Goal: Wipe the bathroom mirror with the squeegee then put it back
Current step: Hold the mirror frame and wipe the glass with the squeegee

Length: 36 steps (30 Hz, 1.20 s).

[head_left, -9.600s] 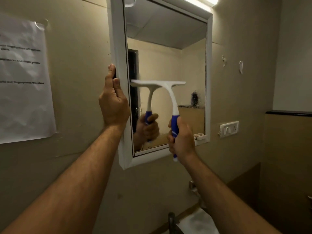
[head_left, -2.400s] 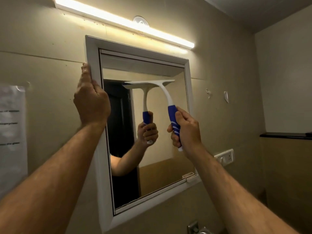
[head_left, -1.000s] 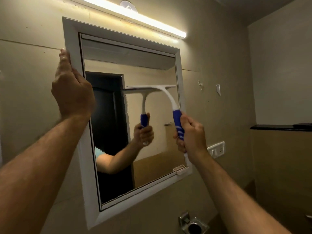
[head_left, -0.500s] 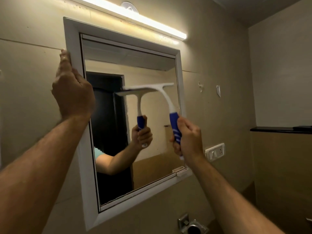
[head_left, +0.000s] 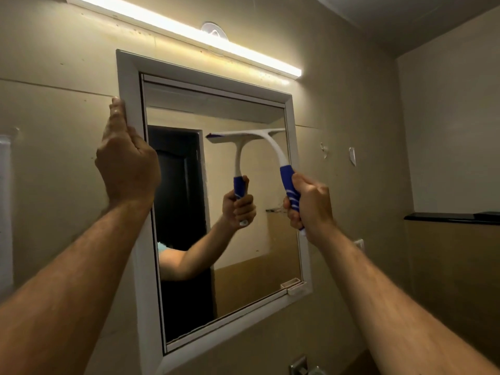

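A white-framed bathroom mirror (head_left: 130,77) hangs on the beige wall ahead of me. My left hand (head_left: 125,161) grips the left edge of its frame, fingers wrapped around the side. My right hand (head_left: 308,204) is closed on the blue handle of a white squeegee (head_left: 273,147). Its blade lies flat against the glass in the upper right part of the mirror, level and reaching close to the right frame. The glass reflects the squeegee, my arm and a dark doorway.
A lit tube light (head_left: 189,31) runs above the mirror. Two small wall hooks (head_left: 351,155) sit to the right, with a white switch plate (head_left: 359,243) lower down. A dark ledge (head_left: 449,216) juts from the right wall. A metal fitting (head_left: 300,368) shows below the mirror.
The squeegee blade has shifted right along the glass toward the right frame and levelled out. The view has turned slightly, so the mirror sits further right. My left hand keeps its grip on the frame.
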Tool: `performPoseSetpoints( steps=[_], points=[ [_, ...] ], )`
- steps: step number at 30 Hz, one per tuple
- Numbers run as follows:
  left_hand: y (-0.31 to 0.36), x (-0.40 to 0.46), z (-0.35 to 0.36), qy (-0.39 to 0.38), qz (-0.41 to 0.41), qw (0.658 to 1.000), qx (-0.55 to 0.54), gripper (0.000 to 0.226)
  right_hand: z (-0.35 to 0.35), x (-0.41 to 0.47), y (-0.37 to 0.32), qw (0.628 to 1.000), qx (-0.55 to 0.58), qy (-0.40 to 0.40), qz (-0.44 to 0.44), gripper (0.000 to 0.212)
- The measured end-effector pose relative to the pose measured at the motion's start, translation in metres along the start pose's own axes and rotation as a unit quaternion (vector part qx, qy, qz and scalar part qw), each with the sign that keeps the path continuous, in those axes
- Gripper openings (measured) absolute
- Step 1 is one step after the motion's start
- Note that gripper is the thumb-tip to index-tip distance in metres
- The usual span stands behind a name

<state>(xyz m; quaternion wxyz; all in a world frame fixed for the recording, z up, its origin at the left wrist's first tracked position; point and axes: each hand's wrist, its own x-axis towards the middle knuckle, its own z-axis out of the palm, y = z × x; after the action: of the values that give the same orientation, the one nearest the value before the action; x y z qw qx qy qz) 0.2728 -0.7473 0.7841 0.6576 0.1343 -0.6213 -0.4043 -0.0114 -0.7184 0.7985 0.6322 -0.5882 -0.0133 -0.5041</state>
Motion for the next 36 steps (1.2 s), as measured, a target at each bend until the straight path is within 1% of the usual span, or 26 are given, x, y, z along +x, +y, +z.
performPoseSetpoints(
  steps=[1,2,3,5,6,8,10,12,15,19,20,24,27,30,32,36],
  points=[
    [0.002,0.0,0.014,0.009,0.022,1.0,-0.004,0.034,0.001,0.006,-0.005,1.0,-0.007,0.007,-0.009,0.036],
    [0.007,0.0,0.023,0.016,0.032,0.999,0.018,0.032,0.004,0.013,-0.007,1.0,-0.016,0.015,-0.02,0.038],
    [0.013,0.005,0.026,0.024,0.027,0.999,0.018,0.032,0.007,0.02,-0.012,0.999,-0.024,0.021,-0.025,0.04],
    [0.022,0.014,0.034,-0.008,0.017,1.0,-0.007,0.032,0.014,0.031,-0.024,0.999,-0.025,0.024,-0.026,0.042],
    [0.024,0.014,0.033,-0.025,0.004,0.999,-0.032,0.033,0.018,0.036,-0.025,0.999,-0.021,0.026,-0.023,0.042],
    [0.025,0.006,0.031,-0.036,-0.015,0.997,-0.065,0.033,0.021,0.035,-0.019,1.0,-0.004,0.018,-0.009,0.042],
    [0.017,-0.006,0.03,-0.03,-0.06,0.995,-0.078,0.033,0.017,0.024,-0.006,1.0,0.002,0.012,-0.005,0.04],
    [0.008,-0.015,0.026,-0.043,-0.096,0.991,-0.088,0.032,0.008,0.011,0.011,1.0,-0.002,0.01,-0.004,0.036],
    [-0.001,-0.019,0.021,-0.04,-0.09,0.993,-0.067,0.03,-0.004,0.004,0.021,1.0,-0.017,0.01,-0.009,0.039],
    [0.021,-0.006,0.024,0.006,-0.066,0.996,-0.054,0.032,0.005,0.02,-0.003,0.999,-0.016,0.01,-0.03,0.034],
    [0.026,-0.002,0.024,0.003,-0.061,0.996,-0.057,0.033,0.009,0.024,-0.008,0.999,-0.016,0.006,-0.033,0.033],
    [0.026,0.002,0.023,-0.034,-0.094,0.991,-0.092,0.034,0.012,0.026,-0.007,1.0,-0.02,0.006,-0.022,0.037],
    [0.008,-0.009,0.015,-0.055,-0.119,0.985,-0.111,0.032,0.004,0.009,0.011,0.999,-0.027,0.023,-0.003,0.038],
    [0.0,-0.025,0.007,-0.098,-0.137,0.979,-0.118,0.031,0.001,-0.012,0.025,0.999,-0.036,0.035,0.01,0.035],
    [0.003,-0.03,0.005,-0.088,-0.125,0.984,-0.095,0.031,0.003,-0.017,0.022,0.998,-0.04,0.038,0.004,0.032],
    [0.021,-0.019,0.018,-0.026,-0.105,0.993,-0.049,0.031,0.014,0.0,0.003,0.998,-0.029,0.055,-0.002,0.032]
  ],
)
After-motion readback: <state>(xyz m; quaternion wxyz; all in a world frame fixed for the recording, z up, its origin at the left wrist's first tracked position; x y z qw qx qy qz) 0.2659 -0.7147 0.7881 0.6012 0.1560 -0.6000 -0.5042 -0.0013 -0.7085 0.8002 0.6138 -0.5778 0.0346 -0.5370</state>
